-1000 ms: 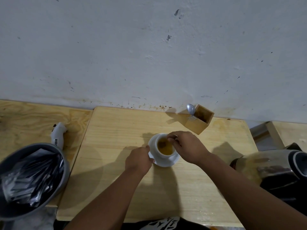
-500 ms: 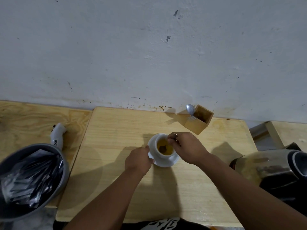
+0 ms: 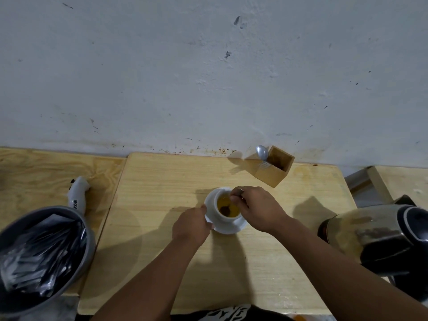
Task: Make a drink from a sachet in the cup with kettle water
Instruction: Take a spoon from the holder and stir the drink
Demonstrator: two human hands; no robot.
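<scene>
Gripping the saucer (image 3: 228, 228) rim, the left hand (image 3: 190, 224) steadies the cup (image 3: 223, 210) while the right hand (image 3: 259, 207) fingers (image 3: 236, 199) pinch a thin stirrer, barely visible, in the amber drink (image 3: 228, 206).

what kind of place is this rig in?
Probably a plain home kitchen corner or pantry, not a lab: a wooden table pushed against a stained, scuffed wall, an electric kettle, and a white cup on a saucer holding a brownish drink.

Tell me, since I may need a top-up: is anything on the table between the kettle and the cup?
Only the right hand and forearm, over the cup. The table toward the kettle looks bare.
</scene>
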